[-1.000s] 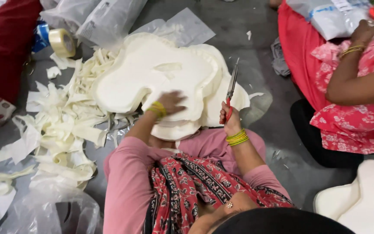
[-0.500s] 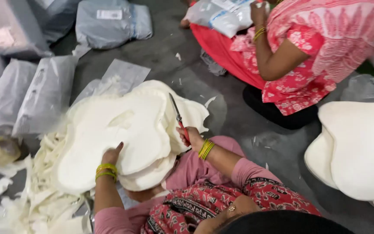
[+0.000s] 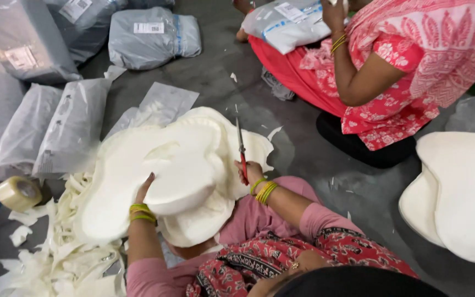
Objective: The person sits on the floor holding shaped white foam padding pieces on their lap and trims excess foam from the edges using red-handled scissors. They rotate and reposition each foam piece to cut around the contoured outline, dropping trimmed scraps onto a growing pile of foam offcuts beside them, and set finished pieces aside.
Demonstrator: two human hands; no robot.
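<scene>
- Foam pad [image 3: 177, 165]: cream, moulded, top of a stack on your lap and the floor [image 3: 303, 137].
- Your left hand [image 3: 144, 190]: fingers curled over the pad's near edge, gripping it.
- Your right hand [image 3: 251, 171]: closed round red-handled scissors [image 3: 241, 148], blades pointing away.
- Trimmings [image 3: 67, 247]: heaped at left, so much edge-cutting looks done; this pad appears in progress.
- Nearby: tape roll [image 3: 18, 192], grey bags [image 3: 72, 132], seated co-worker [image 3: 413, 71].
</scene>
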